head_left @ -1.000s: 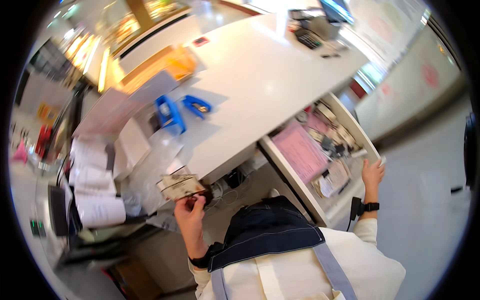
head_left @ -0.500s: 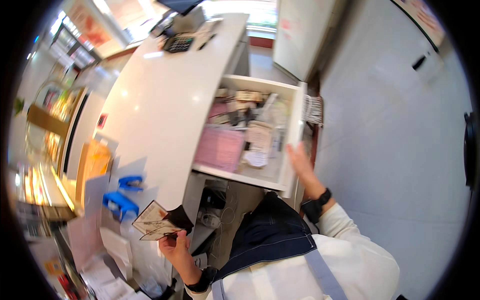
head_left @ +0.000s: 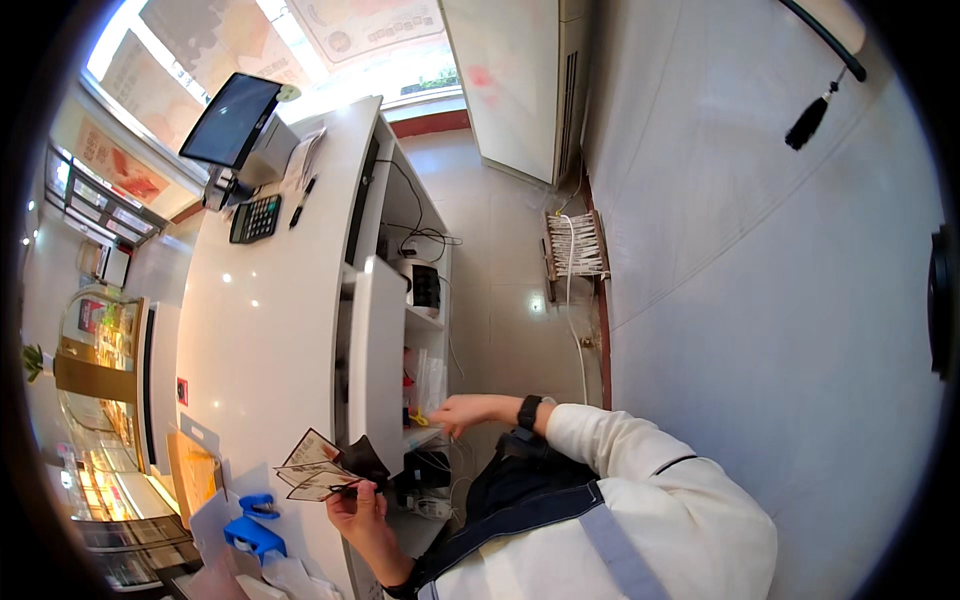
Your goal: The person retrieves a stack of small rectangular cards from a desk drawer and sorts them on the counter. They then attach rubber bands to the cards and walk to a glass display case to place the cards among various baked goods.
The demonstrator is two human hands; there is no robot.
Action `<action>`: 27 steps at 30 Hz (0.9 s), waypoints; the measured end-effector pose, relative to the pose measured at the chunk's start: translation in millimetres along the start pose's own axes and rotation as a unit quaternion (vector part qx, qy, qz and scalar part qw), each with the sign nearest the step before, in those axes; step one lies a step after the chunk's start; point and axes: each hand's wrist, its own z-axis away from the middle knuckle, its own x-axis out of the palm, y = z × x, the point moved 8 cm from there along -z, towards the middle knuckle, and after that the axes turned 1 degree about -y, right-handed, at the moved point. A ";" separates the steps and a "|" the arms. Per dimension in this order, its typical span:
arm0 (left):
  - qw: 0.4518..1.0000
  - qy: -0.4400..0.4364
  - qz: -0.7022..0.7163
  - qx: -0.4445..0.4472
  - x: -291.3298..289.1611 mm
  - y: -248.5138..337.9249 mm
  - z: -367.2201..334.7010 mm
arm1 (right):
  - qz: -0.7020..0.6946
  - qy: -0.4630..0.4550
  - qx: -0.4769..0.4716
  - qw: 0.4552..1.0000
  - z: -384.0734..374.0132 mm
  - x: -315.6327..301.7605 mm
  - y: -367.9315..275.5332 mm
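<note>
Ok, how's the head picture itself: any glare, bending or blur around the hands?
Head view: the window at top is blown out, with glare spots on the white counter; fisheye bends the counter edge; left hand with its fanned cards is sharp; right hand slightly soft.

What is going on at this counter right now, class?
A person in a white top and dark apron stands behind a long white counter. The left hand holds a small fan of paper notes with a dark wallet-like piece above the counter's edge. The right hand, a black watch on its wrist, reaches into the shelves under the counter beside the white drawer front. A black calculator and a dark screen sit farther along.
</note>
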 end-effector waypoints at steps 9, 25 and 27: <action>0.992 -0.065 -0.054 -0.097 151.5 -36.9 -102.1 | -0.326 0.362 -0.026 0.873 90.3 -249.9 14.8; 0.957 -0.275 -0.091 0.037 492.0 -1.8 -477.4 | 0.093 0.430 -0.337 0.833 57.4 -579.5 -351.6; 0.953 -0.267 -0.134 0.054 517.3 -1.7 -519.0 | 0.054 0.456 -0.318 0.830 29.5 -626.1 -361.5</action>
